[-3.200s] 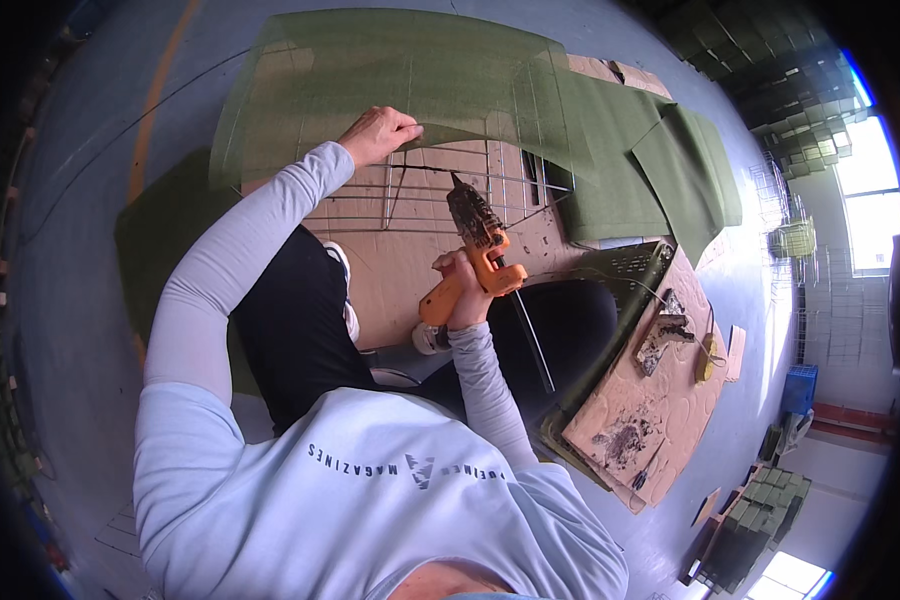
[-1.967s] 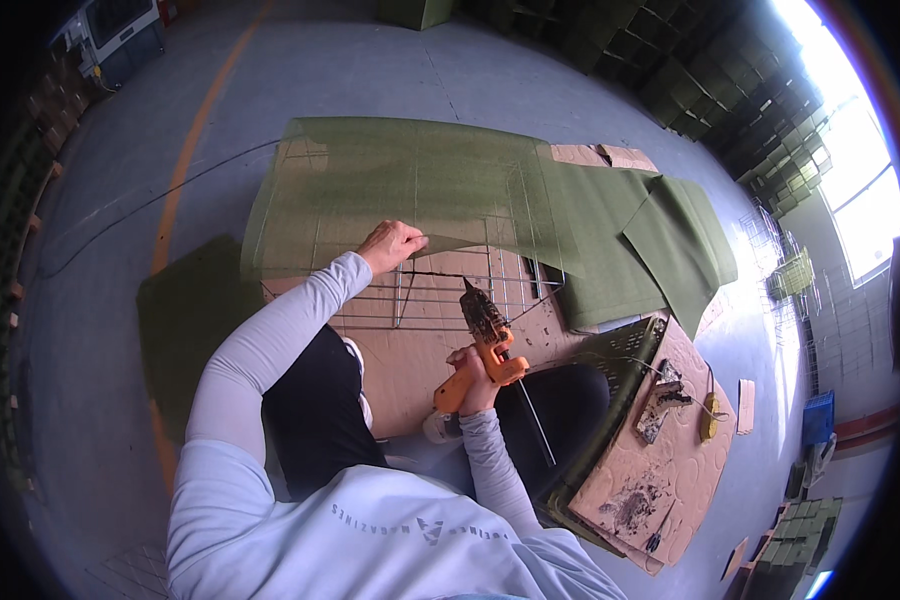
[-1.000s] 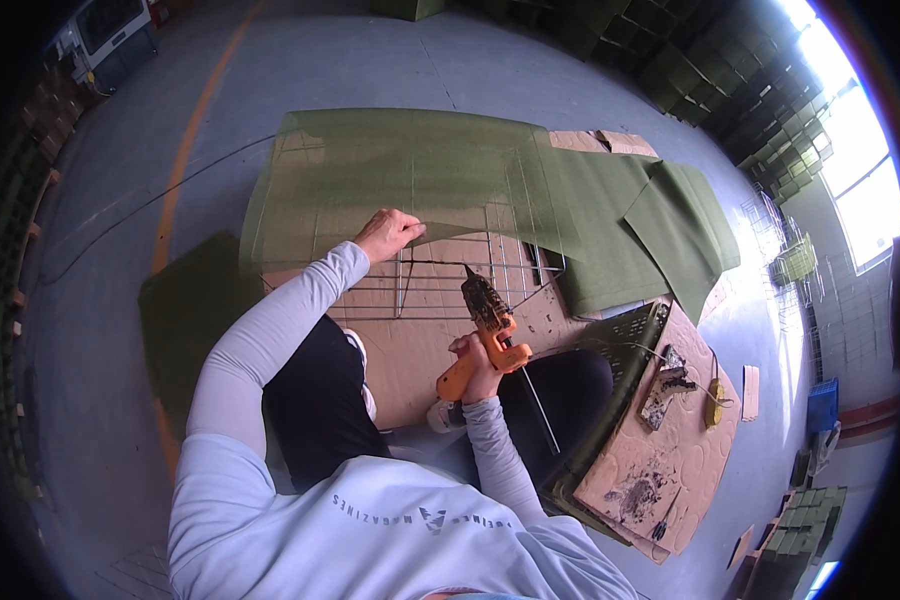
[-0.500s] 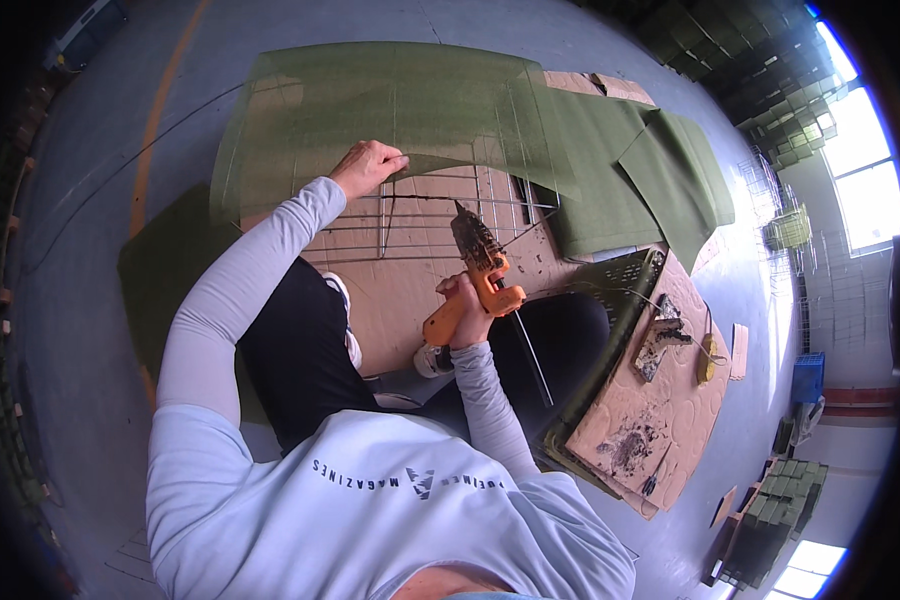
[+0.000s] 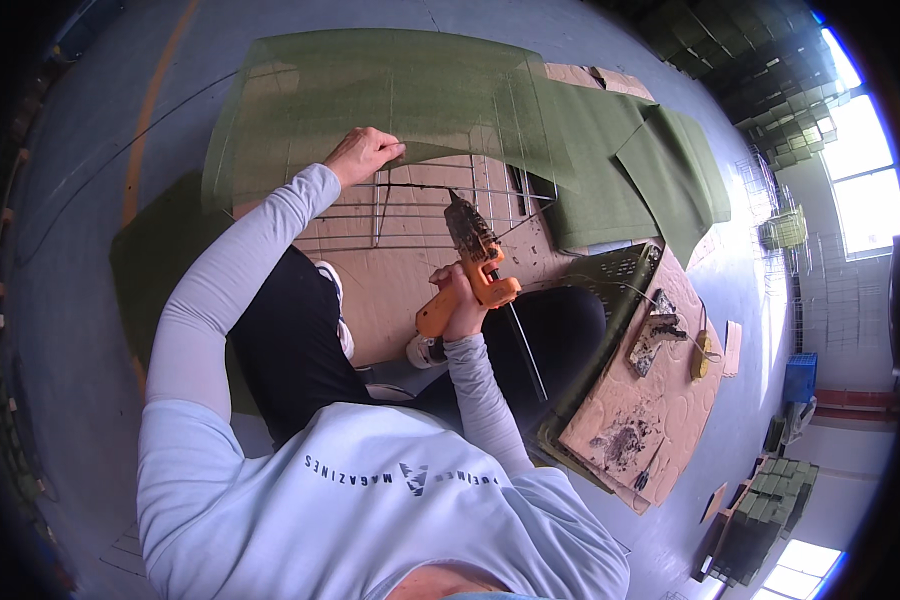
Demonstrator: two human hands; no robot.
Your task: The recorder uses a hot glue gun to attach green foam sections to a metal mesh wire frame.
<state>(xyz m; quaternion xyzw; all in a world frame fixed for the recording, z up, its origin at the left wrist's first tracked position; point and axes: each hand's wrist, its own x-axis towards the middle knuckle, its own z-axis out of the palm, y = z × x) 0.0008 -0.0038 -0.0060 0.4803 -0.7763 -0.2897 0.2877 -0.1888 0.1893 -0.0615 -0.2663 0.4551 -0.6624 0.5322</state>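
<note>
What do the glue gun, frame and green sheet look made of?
Glue gun: probably plastic, given its smooth orange moulded body.
Frame: likely metal, thin grey bars, slight sheen.
Sheet: perhaps thin fabric or mesh, matte; wires show through.

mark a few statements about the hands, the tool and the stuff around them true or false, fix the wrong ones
1. The right hand grips an orange glue gun. True.
2. The left hand is wrapped around the tool's nozzle. False: the left hand pinches the edge of the green mesh sheet.
3. Part of the wire frame shows through the green mesh sheet. True.
4. The yellow object lies on the green mesh sheet. False: the yellow object lies on the cardboard to the right.
5. The nozzle points away from the person's body. True.
</note>
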